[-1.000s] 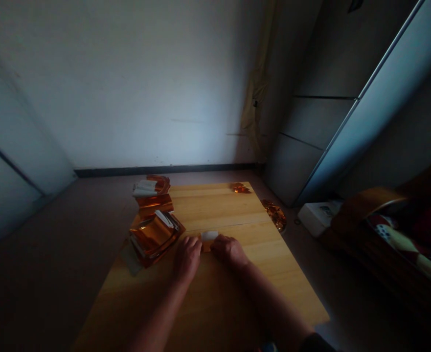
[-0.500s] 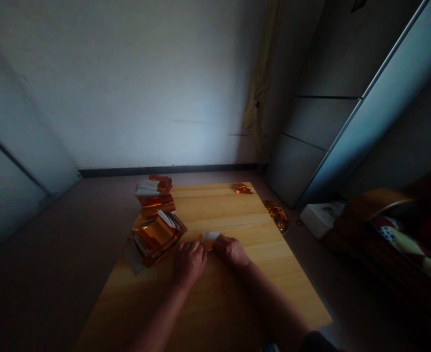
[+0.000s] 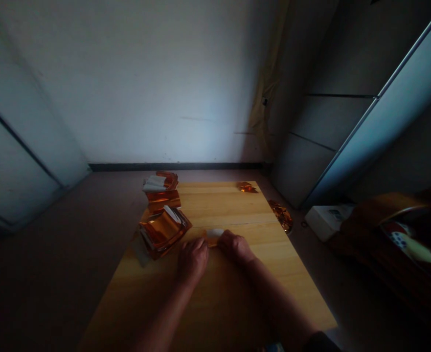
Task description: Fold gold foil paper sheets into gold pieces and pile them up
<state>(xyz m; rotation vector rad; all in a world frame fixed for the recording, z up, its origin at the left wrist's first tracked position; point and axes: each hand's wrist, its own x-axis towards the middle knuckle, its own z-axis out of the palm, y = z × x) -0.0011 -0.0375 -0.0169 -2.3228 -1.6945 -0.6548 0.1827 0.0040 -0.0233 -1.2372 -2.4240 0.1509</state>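
Note:
Between my two hands a small sheet of shiny orange foil paper (image 3: 213,240) lies on the wooden table, its far part showing a pale side. My left hand (image 3: 193,256) has its fingers closed on the near left edge of the sheet. On the right edge my right hand (image 3: 236,245) is curled, fingers pressed together, and hides that corner. Left of my left hand rests a stack of orange foil paper (image 3: 162,230) with white edges showing. Behind it are another orange foil sheet (image 3: 164,199) and a pale and orange bundle of paper (image 3: 160,182).
The wooden table (image 3: 230,210) stands before a white wall. A folded orange foil piece (image 3: 246,187) lies at its far right corner. Crumpled orange foil (image 3: 280,215) is beyond the right edge, near a white box (image 3: 327,221) and a wooden armrest (image 3: 395,201).
The view has shifted slightly left, so everything sits a little further right. Both hands stay on the foil paper, with only small finger movement.

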